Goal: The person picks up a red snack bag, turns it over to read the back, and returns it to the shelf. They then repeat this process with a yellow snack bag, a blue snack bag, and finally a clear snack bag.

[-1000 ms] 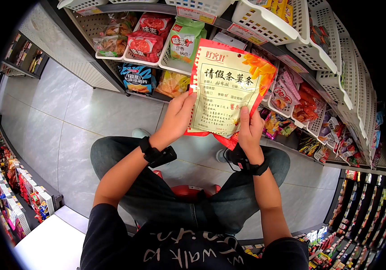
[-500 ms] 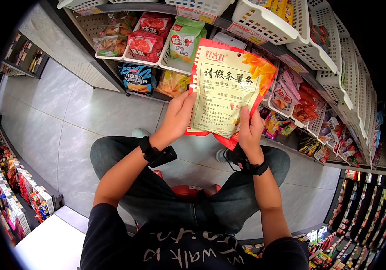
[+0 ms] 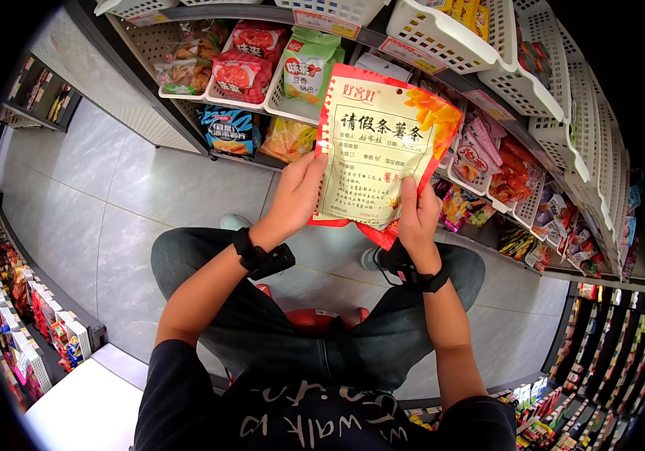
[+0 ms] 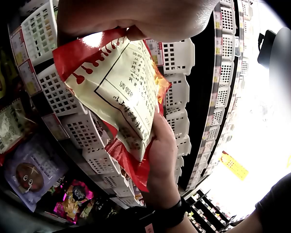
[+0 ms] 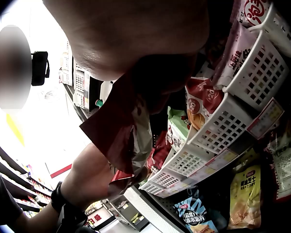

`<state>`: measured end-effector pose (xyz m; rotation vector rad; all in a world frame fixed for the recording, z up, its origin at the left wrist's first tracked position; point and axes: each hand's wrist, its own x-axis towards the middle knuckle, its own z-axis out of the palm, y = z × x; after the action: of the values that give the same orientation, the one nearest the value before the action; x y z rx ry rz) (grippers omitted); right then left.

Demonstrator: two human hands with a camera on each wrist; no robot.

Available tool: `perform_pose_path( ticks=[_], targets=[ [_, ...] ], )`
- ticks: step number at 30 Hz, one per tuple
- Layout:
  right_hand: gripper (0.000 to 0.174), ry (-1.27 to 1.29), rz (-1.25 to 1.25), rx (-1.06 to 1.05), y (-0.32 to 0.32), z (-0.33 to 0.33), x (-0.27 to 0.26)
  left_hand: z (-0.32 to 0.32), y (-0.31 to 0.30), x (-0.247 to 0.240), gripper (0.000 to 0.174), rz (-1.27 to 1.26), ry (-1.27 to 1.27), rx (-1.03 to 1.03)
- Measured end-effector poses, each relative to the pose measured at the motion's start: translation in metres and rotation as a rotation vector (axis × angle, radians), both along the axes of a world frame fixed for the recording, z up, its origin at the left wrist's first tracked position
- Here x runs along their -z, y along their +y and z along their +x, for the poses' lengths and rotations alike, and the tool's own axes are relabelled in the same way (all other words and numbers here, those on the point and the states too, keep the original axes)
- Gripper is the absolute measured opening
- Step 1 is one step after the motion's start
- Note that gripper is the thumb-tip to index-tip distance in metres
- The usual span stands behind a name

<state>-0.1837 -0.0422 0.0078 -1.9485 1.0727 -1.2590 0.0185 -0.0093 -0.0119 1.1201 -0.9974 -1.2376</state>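
Observation:
A cream snack bag with a red border and orange print (image 3: 382, 150) is held up in front of the person, its printed face toward the head camera. At its left edge the left hand (image 3: 294, 197) pinches it, thumb on the front. The right hand (image 3: 418, 225) grips the lower right side, thumb pressed on the printed face. In the left wrist view the bag (image 4: 121, 92) spans between both hands, the right hand (image 4: 162, 155) at its lower end. Red foil of the bag (image 5: 111, 126) shows in the right wrist view, with the left hand (image 5: 89, 172) beyond.
Ahead stands a shelf with white baskets (image 3: 443, 37) and price tags. A green bag (image 3: 309, 68) and red bags (image 3: 239, 75) lie in lower baskets; a blue bag (image 3: 228, 131) sits below them. Grey tiled floor (image 3: 134, 188) surrounds the seated person's legs. More stocked racks (image 3: 36, 323) stand at left.

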Motion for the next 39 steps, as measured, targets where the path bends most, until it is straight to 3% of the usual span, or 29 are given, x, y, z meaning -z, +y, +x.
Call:
perform_pose_path(
  ticks=[39],
  targets=[
    [0.026,0.020,0.013,0.002,-0.0010,-0.0021,0.0020,-0.0007,0.0006,0.0016,0.035,0.048,0.014,0.007]
  ],
)
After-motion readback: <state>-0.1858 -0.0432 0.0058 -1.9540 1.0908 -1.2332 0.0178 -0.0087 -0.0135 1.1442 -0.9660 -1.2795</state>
